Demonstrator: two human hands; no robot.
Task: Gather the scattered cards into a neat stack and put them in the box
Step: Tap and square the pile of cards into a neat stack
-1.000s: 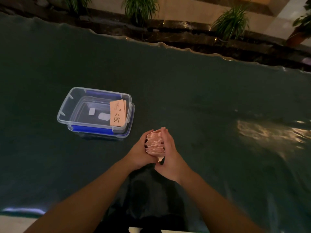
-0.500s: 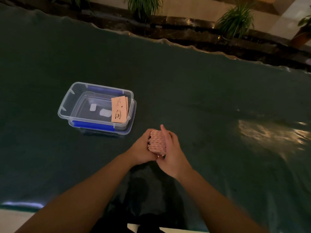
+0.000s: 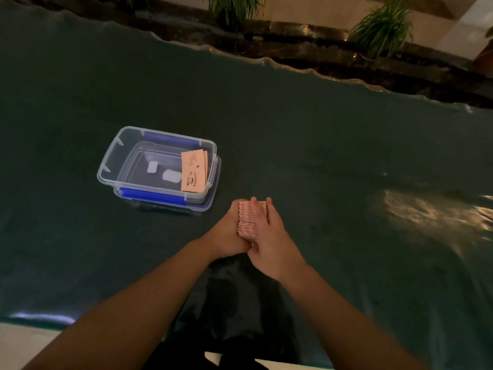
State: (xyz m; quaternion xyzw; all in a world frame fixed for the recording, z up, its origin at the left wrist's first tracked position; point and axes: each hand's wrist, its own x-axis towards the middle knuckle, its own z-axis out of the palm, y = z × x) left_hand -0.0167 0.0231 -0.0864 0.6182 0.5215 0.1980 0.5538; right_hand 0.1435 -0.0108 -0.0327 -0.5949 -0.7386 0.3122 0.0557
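A thick stack of pale orange cards [image 3: 246, 218] stands on edge between my hands, just above the dark green table. My left hand [image 3: 229, 236] cups its left side and my right hand [image 3: 269, 236] presses its right side, fingers lying over the top edge. The clear plastic box [image 3: 109, 161] with blue clips sits to the upper left of my hands, a short way off. A few orange cards [image 3: 193, 173] with a coffee cup print lean inside it against its right wall.
The dark green cloth [image 3: 320, 156] covers the whole table, wrinkled and glossy at the right. Beyond its wavy far edge stand potted plants [image 3: 381, 30] on a dark ledge. The table's near edge runs just below my forearms.
The stack has been squared up: my right hand's fingers now lie over its top. Both hands with the cards sit slightly closer to the box.
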